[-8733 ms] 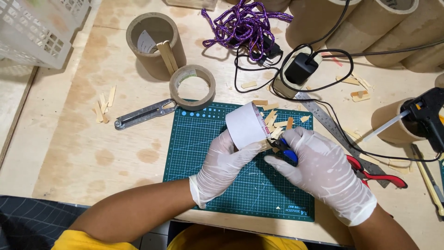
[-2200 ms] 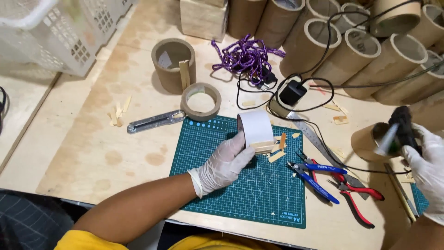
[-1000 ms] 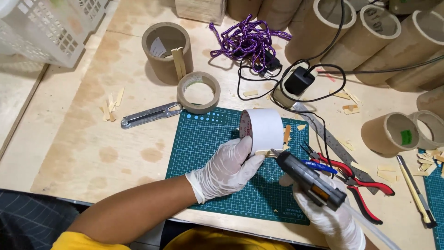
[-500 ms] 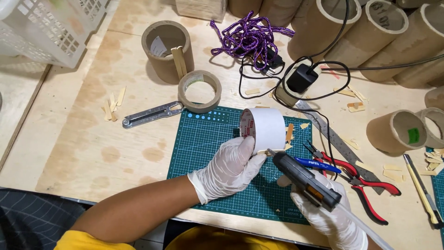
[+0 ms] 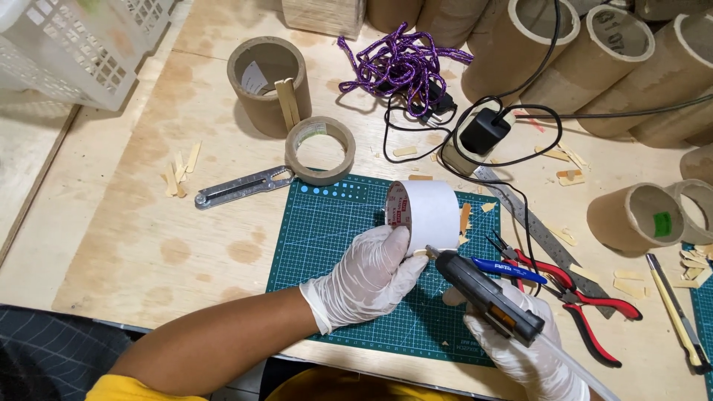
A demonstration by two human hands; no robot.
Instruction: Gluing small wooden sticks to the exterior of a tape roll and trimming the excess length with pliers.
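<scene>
My right hand (image 5: 520, 345) is closed round a glue gun (image 5: 486, 295), nearest me, angled up and left so its nozzle meets the lower edge of the white roll (image 5: 425, 215). My left hand (image 5: 371, 278) is curled under that roll, fingers wrapped on its near side, holding it just above the green mat (image 5: 327, 245) and tipped so the spot by the nozzle faces me. A small pale stick piece seems to sit right at the nozzle; I cannot tell if it is stuck on.

Just right of the gun lie blue pliers (image 5: 512, 267) and red pliers (image 5: 587, 308), handy for my right hand, with a steel ruler (image 5: 535, 230) beside them. Beyond the mat sit a tape ring (image 5: 321, 151) and a metal cutter (image 5: 241, 186), wood offcuts scattered about. Farther off stands a short cardboard tube (image 5: 267, 85) with sticks leaning on it, a purple cord (image 5: 401, 63), a black plug (image 5: 483, 132) with its cable, and cardboard tubes (image 5: 579, 52) lying at the back.
</scene>
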